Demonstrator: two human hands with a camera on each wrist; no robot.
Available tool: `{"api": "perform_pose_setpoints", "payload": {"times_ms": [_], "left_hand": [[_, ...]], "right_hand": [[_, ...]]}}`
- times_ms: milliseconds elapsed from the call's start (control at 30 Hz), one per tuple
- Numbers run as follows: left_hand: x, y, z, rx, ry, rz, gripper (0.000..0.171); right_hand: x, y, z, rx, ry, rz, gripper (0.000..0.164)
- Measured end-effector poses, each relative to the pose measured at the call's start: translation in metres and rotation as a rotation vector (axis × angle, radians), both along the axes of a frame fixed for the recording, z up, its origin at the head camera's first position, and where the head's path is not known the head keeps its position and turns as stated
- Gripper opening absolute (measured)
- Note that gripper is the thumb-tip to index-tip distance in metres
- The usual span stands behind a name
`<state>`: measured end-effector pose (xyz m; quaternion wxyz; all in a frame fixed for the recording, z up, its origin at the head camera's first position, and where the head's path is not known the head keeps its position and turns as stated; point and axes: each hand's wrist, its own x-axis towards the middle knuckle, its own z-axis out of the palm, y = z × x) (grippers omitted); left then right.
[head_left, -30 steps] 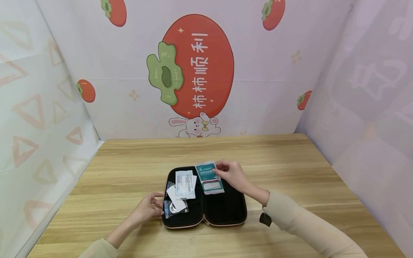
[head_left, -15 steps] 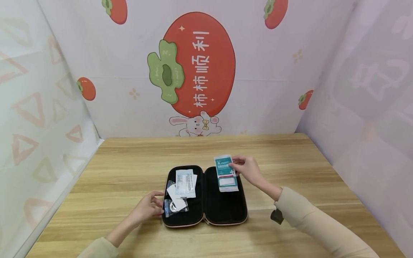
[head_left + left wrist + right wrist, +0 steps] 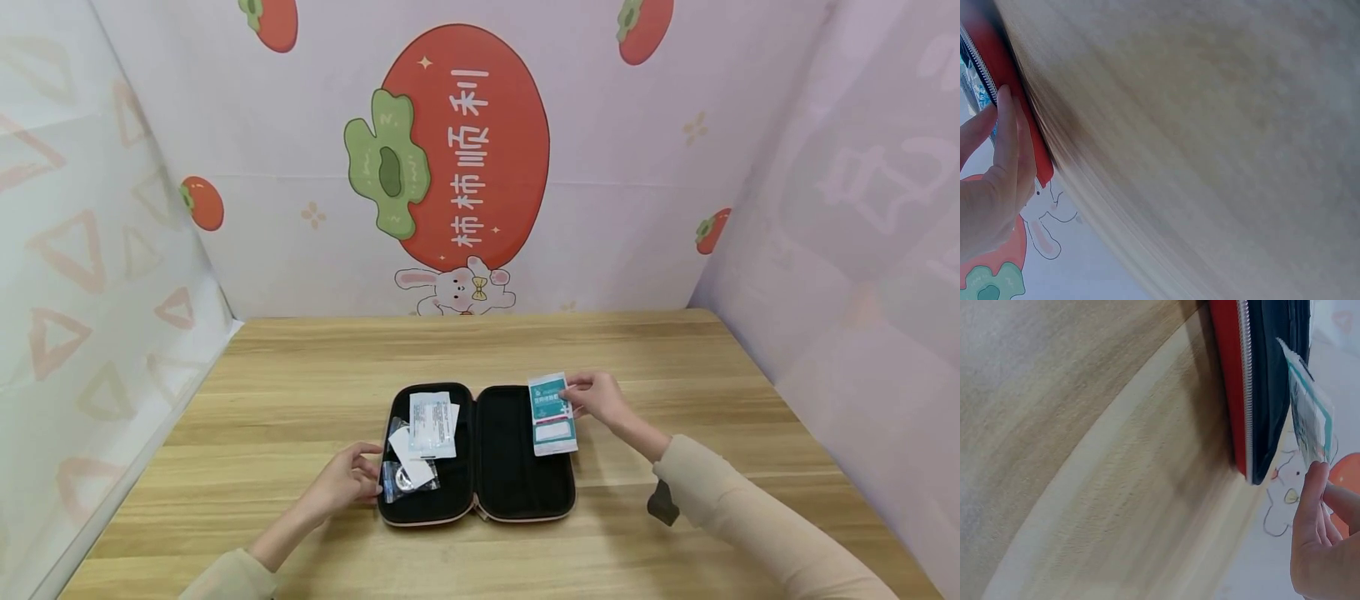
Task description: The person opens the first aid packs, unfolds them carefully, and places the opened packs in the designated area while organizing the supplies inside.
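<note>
A black-lined zip case [image 3: 498, 492] with a red outer wall lies unfolded on the table. My right hand [image 3: 600, 400] pinches a teal-and-white flat packet [image 3: 553, 417] by its side edge, over the right half of the case. In the right wrist view the packet [image 3: 1310, 415] hangs tilted from thumb and fingers, above the case's zipped rim [image 3: 1247, 394]. My left hand [image 3: 341, 482] holds the left edge of the case. Seen from the left wrist, its fingers [image 3: 1007, 134] lie along the red wall, thumb at the zip.
The left half holds a white printed packet [image 3: 432, 425], a white slip [image 3: 410, 458] and a clear bag [image 3: 397, 483] with a round, pale item inside. The wooden table [image 3: 315, 375] extends around the case. Patterned cloth walls [image 3: 600, 233] stand behind and at both sides.
My right hand has carried the teal packet rightward from the case's middle to the outer part of its right half, then slightly lower. The left hand stays at the left edge.
</note>
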<state>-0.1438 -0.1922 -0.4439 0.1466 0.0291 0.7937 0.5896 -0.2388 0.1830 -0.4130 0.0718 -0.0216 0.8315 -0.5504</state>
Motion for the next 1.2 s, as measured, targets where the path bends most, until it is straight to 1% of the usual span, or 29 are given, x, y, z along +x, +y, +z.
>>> {"api": "perform_pose_setpoints", "payload": {"times_ms": [133, 233, 467, 667, 800, 967, 1033, 1067, 1100, 1200], "left_hand": [[0.0, 0.0, 0.0, -0.002, -0.003, -0.003, 0.054], [0.0, 0.0, 0.0, -0.002, -0.002, -0.008, 0.054], [0.0, 0.0, 0.001, 0.007, 0.004, -0.019, 0.054], [0.0, -0.001, 0.001, -0.003, 0.009, -0.016, 0.054], [0.0, -0.001, 0.0, 0.003, 0.008, -0.018, 0.054], [0.0, -0.001, -0.001, 0.016, 0.002, -0.014, 0.055], [0.0, -0.002, -0.004, 0.037, 0.013, -0.018, 0.054], [-0.001, -0.004, -0.007, 0.06, 0.04, -0.043, 0.052], [-0.001, -0.005, -0.008, 0.071, 0.047, -0.045, 0.051], [-0.002, -0.006, -0.009, 0.074, 0.057, -0.046, 0.05]], "right_hand": [[-0.003, 0.004, -0.004, -0.01, -0.078, -0.014, 0.033], [-0.004, 0.006, -0.008, -0.001, -0.108, -0.023, 0.032], [-0.005, 0.004, -0.016, 0.018, -0.097, -0.009, 0.031], [-0.006, 0.001, -0.018, 0.044, -0.105, -0.001, 0.03], [-0.006, -0.002, -0.018, 0.05, -0.123, 0.005, 0.029], [-0.006, -0.008, -0.021, 0.074, -0.117, 0.011, 0.028], [-0.005, -0.011, -0.023, 0.096, -0.103, 0.01, 0.028], [-0.005, -0.012, -0.024, 0.102, -0.1, 0.005, 0.028], [-0.005, -0.014, -0.024, 0.105, -0.098, -0.001, 0.028], [-0.006, -0.019, -0.026, 0.111, -0.102, -0.016, 0.027]]}}
